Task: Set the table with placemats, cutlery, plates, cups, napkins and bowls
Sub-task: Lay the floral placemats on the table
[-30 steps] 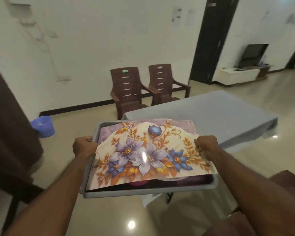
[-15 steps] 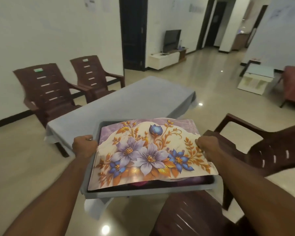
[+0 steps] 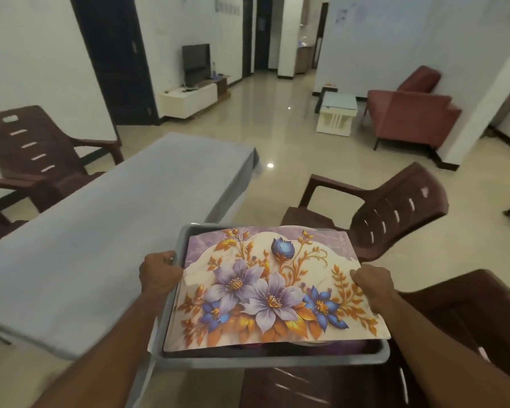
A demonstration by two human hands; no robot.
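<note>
The person carries a grey tray (image 3: 277, 362) with both hands, and the view has swung further right than it was half a second ago. The left hand (image 3: 159, 273) curls round the tray's left rim, fingers wrapped over the edge. The right hand (image 3: 372, 282) grips the right side, its thumb and fingers closed over the edge of the floral placemat (image 3: 273, 293) that lies on top of the tray's load. The hold on both sides looks the same as in the earlier frames. Under the placemat's near edge a dark gap shows something purple and pale, too hidden to name.

The table (image 3: 106, 237), draped in a grey-blue cloth, now lies to the left of the tray and runs away to the far left, where before it sat straight ahead beyond the tray. The tray's far left corner overlaps the table's near right edge in the view; whether it touches cannot be told.

One brown plastic chair (image 3: 33, 160) stands at the table's far left side, where two showed earlier. Another brown chair (image 3: 395, 213) stands right of the table, just beyond the tray, and a third one's seat (image 3: 424, 334) is near, under the right forearm. The red armchair (image 3: 409, 110) and the small white table (image 3: 337, 113) at far right are now in fuller view, and the television (image 3: 196, 64) has moved towards the centre.
</note>
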